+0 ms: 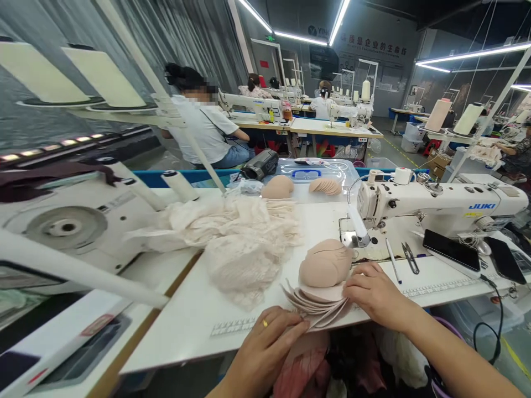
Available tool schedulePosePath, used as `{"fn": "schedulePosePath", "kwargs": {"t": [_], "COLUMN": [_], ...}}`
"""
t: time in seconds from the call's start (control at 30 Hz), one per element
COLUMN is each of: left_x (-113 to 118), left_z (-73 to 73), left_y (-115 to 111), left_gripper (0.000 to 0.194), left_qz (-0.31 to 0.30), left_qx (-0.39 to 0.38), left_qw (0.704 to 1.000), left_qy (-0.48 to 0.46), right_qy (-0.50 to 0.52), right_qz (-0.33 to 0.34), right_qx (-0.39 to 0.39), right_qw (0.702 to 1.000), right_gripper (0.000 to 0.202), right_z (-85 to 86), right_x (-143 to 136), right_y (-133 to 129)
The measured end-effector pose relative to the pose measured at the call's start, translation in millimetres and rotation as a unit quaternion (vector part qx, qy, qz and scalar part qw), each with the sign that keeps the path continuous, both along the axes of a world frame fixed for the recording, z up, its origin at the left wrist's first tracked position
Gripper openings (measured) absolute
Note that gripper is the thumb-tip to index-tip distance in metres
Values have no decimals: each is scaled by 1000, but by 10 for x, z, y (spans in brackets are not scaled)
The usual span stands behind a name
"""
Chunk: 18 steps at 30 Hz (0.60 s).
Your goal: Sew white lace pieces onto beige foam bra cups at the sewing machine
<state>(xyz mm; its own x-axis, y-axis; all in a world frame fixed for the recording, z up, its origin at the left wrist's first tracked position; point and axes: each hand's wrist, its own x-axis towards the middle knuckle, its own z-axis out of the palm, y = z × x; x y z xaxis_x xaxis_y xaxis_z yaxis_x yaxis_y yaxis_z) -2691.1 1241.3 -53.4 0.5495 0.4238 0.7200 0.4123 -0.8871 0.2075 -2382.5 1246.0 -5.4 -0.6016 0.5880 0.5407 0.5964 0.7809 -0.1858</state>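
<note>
A stack of beige foam bra cups (326, 265) lies at the front edge of the white table, its lower layers fanned out. My left hand (271, 337), with a gold ring, holds the near left edge of the fanned layers, its fingers bent and close together. At the stack's right edge, my right hand (375, 290) has its fingers curled against the cups; some fingertips are hidden there. Left of the stack is a loose heap of cream lace fabric (244, 260). Just behind the cups stands the needle end of a white sewing machine (440, 202).
Thread snips (410, 258), a white pen (393, 261) and a phone (451, 250) lie on the right. More cups (277, 187) sit at the back by a clear plastic box (317, 168). Another machine (66, 226) stands left. A person in white (199, 121) sits ahead.
</note>
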Motion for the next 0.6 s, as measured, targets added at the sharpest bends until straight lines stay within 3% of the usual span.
{"fn": "schedulePosePath", "kwargs": {"t": [0.23, 0.43, 0.6], "left_x": [-70, -137, -246], "left_z": [19, -20, 43], "left_y": [-19, 22, 7], "left_gripper": [33, 29, 30], "left_qz": [31, -31, -66], "left_qx": [-32, -58, -76], "left_qw": [999, 998, 995], "left_qy": [0, -5, 22], "right_qy": [25, 12, -4], "right_qz": [7, -6, -11], "right_qx": [-16, -18, -24], "right_qw": [1000, 1000, 1000], "right_gripper": [14, 15, 12], "right_z": [-48, -50, -16], "right_x": [-3, 74, 67], "right_y": [13, 33, -13]}}
